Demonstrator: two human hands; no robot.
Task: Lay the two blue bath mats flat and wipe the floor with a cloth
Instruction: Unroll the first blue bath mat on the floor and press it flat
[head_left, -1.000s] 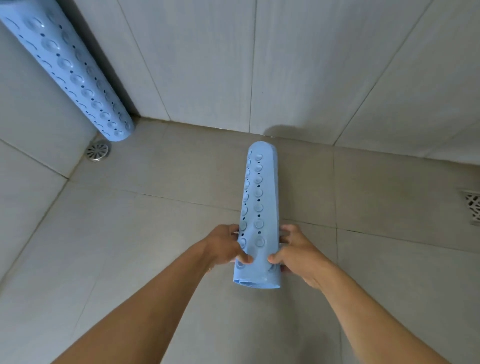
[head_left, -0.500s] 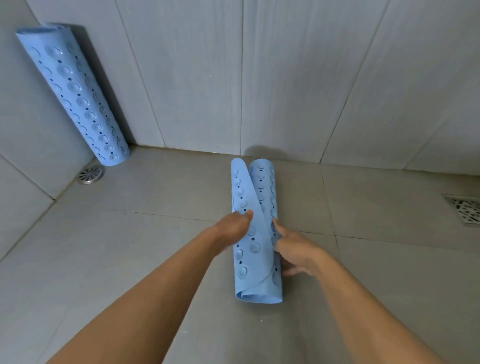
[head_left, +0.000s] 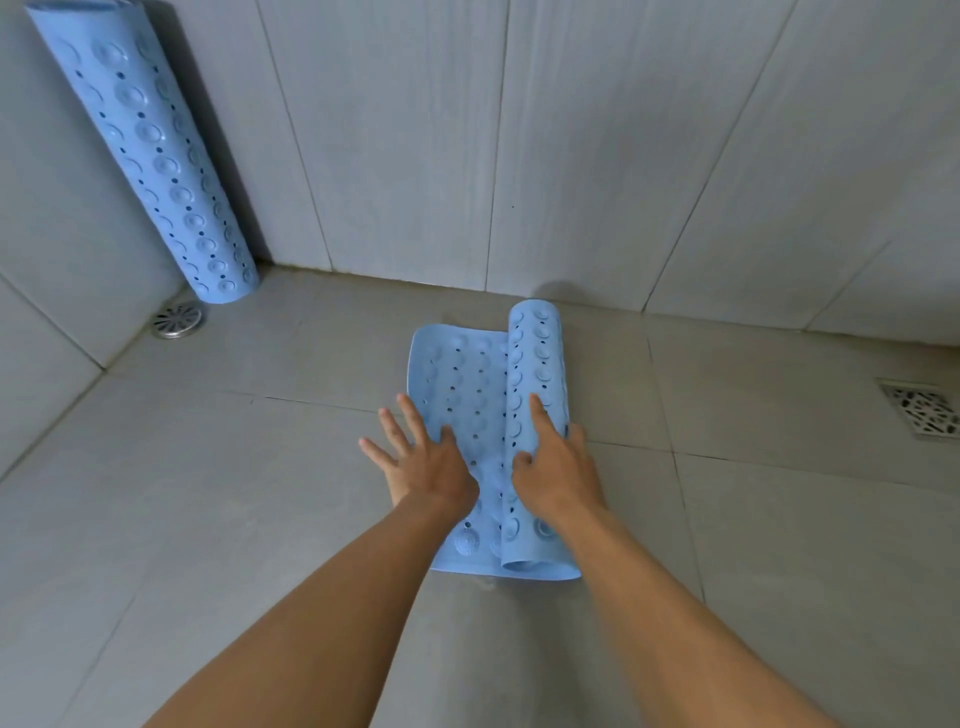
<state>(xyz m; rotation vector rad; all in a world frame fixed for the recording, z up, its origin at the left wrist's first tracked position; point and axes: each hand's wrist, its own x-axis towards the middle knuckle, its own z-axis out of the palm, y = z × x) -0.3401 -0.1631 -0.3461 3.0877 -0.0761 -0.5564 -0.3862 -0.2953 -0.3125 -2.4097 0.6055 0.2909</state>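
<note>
— On the grey tiled bathroom floor (head_left: 260, 493), close to the back wall, you had the blue perforated rubber bath mat (head_left: 462, 374) partly opened. A flat strip lay to the left, and the unopened roll (head_left: 535, 353) sat along its right side.

— A second before, you held that mat as one tight tube between both hands. Half a second before, only a flap had peeled away. The unrolling had clearly advanced, but it was not finished.

— Your left hand (head_left: 426, 462) lay flat on the left edge of the opened strip, fingers straight and spread wide, some reaching past onto the tile. It appeared to be pinning the sheet down.

— Your right hand (head_left: 558, 467) rested over the roll. The index finger ran straight along the top, the other fingers draped over the far side and the thumb was bent against the near side, in a loose cupping hold.

— And the other mat?

— You had not touched the second blue rubber bath mat (head_left: 156, 156). It stood rolled, leaning in the left corner, its foot just beside the round metal floor drain (head_left: 177, 318). A square grated drain (head_left: 922, 410) showed at the right edge. No cloth was in view.

— By my reading, you had the first mat perhaps half laid, with the second mat and all the wiping left to do. The rubber looked springy enough to curl back, so your pinning hand mattered while the roll travelled right.
</note>
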